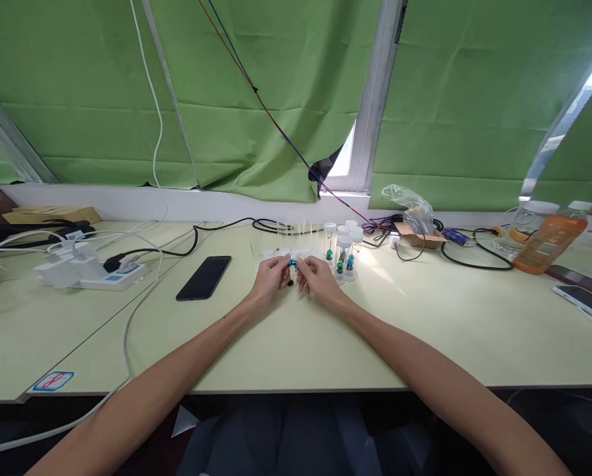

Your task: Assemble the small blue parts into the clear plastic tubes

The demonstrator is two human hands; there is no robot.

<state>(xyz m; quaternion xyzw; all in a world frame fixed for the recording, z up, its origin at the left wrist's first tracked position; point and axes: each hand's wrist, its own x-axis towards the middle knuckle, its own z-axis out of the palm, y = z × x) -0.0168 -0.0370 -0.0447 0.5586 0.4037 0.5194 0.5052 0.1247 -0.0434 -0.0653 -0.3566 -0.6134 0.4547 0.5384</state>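
A small shiny blue piece (293, 263) is pinched between the fingertips of my left hand (269, 277) and my right hand (322, 279), which meet just above the table. It is too small to tell its kind. Below the fingers shows a small black thing (291, 283). Close to my right hand stand several clear tubes (343, 246) with white caps, holding small green and blue pieces. Behind the hands is a see-through plastic container (289, 233), with small bits near its base whose kind I cannot make out.
A black phone (203, 277) lies left of my hands. Farther left is a power strip (112, 277) with chargers and cables. At right are a small cardboard box (419, 237), an orange bottle (551, 241), a clear jar (526, 225) and a white phone (586, 303).
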